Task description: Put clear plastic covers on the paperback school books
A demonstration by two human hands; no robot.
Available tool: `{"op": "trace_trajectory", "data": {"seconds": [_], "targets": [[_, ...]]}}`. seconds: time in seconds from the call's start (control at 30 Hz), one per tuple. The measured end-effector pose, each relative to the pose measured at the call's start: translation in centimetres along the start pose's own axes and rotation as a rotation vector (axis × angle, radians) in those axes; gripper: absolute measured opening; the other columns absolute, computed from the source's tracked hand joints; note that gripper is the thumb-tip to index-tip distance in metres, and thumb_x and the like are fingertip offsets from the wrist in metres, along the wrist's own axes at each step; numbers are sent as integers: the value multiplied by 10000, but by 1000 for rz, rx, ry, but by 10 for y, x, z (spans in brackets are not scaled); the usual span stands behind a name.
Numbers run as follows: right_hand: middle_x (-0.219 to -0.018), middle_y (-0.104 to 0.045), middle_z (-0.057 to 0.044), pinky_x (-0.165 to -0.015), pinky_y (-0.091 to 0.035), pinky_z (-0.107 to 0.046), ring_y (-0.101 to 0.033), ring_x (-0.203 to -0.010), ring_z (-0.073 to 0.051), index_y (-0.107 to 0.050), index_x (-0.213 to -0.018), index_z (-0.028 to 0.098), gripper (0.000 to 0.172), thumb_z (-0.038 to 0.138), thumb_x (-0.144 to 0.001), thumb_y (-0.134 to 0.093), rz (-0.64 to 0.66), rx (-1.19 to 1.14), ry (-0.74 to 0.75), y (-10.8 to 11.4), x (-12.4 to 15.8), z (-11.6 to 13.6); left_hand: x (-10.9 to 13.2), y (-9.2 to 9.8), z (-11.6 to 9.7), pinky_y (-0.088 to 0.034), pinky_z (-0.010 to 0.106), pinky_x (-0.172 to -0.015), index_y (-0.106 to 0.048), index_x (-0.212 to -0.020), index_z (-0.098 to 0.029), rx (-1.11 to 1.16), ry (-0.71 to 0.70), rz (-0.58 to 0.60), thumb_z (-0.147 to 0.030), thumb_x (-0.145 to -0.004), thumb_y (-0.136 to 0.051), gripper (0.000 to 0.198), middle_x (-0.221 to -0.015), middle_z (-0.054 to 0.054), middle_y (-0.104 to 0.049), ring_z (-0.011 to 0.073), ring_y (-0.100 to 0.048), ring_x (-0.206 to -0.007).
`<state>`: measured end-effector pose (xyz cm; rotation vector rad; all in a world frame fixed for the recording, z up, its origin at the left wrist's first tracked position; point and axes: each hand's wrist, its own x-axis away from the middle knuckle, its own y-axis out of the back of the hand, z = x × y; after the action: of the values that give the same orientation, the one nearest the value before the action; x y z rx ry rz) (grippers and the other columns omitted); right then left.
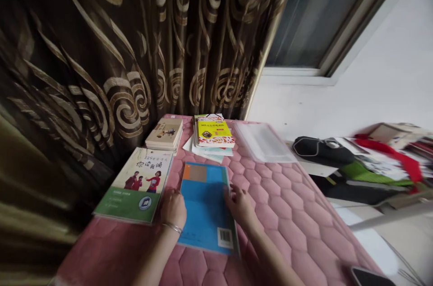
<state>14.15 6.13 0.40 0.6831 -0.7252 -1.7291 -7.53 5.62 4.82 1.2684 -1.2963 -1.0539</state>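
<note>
A blue book [206,214] lies flat on the pink quilted surface, its barcode near the lower right corner and an orange and brown patch at the top. Clear plastic seems to show along its right edge. My left hand [174,209], with a bracelet at the wrist, is closed at the book's left edge. On the opposite edge, my right hand [239,205] grips with bent fingers, the thumb side against the cover. Left of my left hand lies a green and white book [138,186] with drawn figures on it.
Behind are a stack of tan books [164,133], a yellow-covered book [214,130] on papers, and clear plastic sheets [262,141]. A patterned curtain [189,42] hangs at the back. A dark device [370,277] lies front right; cluttered items [368,164] fill the right side.
</note>
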Motion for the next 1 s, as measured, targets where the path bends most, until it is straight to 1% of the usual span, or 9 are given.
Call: {"op": "trace_trajectory", "data": {"seconds": [0.13,0.3,0.43,0.53,0.6,0.7,0.77,0.87,1.0], "targets": [[-834,-718,-84,-686,-501,-305,-688,-798,-227,-457,-1305,127,486,387,-902,-383,143,-117,-91,15,-3,3,-3,-5,-7,-447,276,-795,-661,-999,-83,14,-27,5,-140,-928,-375,300,-1012,163,-661,208,-629,-949],[-956,-719,-146,-720,-492,-321,-691,-882,-250,-469,-1284,110,440,332,-922,-354,145,106,-120,33,-1,-9,-4,-8,-30,-455,264,-760,-648,-1007,-110,79,-59,24,-156,-944,-378,280,-1054,140,-664,194,-641,-941],[-913,-724,-169,-681,-503,-384,-702,-821,-289,-469,-1310,125,481,371,-966,-240,166,369,-120,41,7,-24,1,-12,-41,-470,265,-751,-621,-1057,-84,67,-87,5,-155,-956,-350,297,-1035,155,-659,206,-649,-955],[-871,-719,-190,-628,-505,-409,-702,-756,-313,-369,-1411,108,528,367,-972,-232,176,529,-65,41,8,-29,5,-16,-42,-476,260,-748,-623,-1068,-85,55,-102,-21,-163,-960,-348,305,-1019,153,-657,208,-652,-956],[-879,-716,-195,-601,-505,-397,-704,-744,-310,-333,-1446,135,531,359,-976,-228,179,586,-32,42,7,-30,6,-17,-41,-481,262,-722,-594,-1153,-76,45,-102,-30,-161,-961,-349,323,-1012,159,-658,211,-659,-937],[-901,-715,-174,-600,-507,-365,-707,-746,-282,-369,-1440,210,504,373,-985,-226,175,613,2,42,2,-33,2,-17,-38,-475,259,-648,-419,-1381,-117,32,-120,-14,-157,-962,-353,426,-995,145,-668,204,-675,-872],[-912,-718,-152,-609,-511,-353,-708,-764,-269,-393,-1427,237,490,389,-989,-235,165,602,24,42,-1,-35,-4,-16,-35,-461,251,-618,-325,-1447,-184,39,-160,45,-155,-957,-375,493,-975,116,-679,195,-679,-836],[-940,-720,-134,-614,-519,-356,-705,-787,-262,-359,-1443,229,484,369,-995,-240,181,581,60,40,-8,-39,-12,-14,-31,-454,238,-635,-336,-1442,-217,94,-214,110,-153,-945,-413,507,-982,98,-688,182,-674,-865],[-976,-716,-145,-644,-530,-361,-699,-803,-249,-309,-1464,192,490,314,-995,-234,205,571,90,38,-16,-41,-12,-12,-30,-456,207,-686,-423,-1386,-230,178,-237,116,-89,-938,-372,472,-1039,90,-682,144,-658,-936]]}}
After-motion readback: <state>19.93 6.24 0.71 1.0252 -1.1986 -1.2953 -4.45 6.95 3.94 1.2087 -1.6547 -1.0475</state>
